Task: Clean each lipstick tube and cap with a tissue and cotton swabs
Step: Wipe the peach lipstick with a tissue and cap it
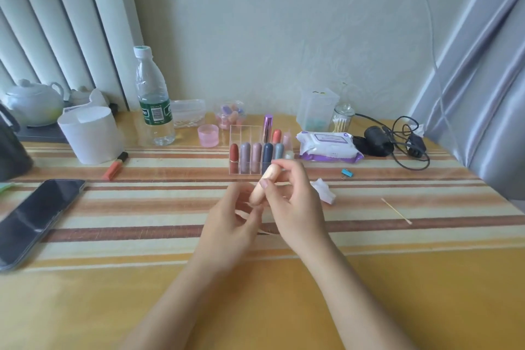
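Observation:
A peach lipstick tube [262, 185] is held above the striped table, in front of the clear organizer [235, 133]. My right hand [295, 204] grips its upper end with curled fingers and thumb. My left hand [230, 221] holds its lower end from below. The organizer holds several capped lipsticks, among them a red one [233, 152] and a dark blue one [267, 154]. A crumpled tissue [324, 190] lies just right of my right hand. One cotton swab [396, 211] lies farther right, and a thin stick [265, 232] shows below my hands.
A wipes pack [329, 146], a swab jar [343, 119] and a black cable [403, 142] sit at the back right. A water bottle [153, 99], a pink cup [208, 135] and a white container [91, 136] stand at the back left. A phone [37, 216] lies at left, an orange lipstick [115, 165] nearby.

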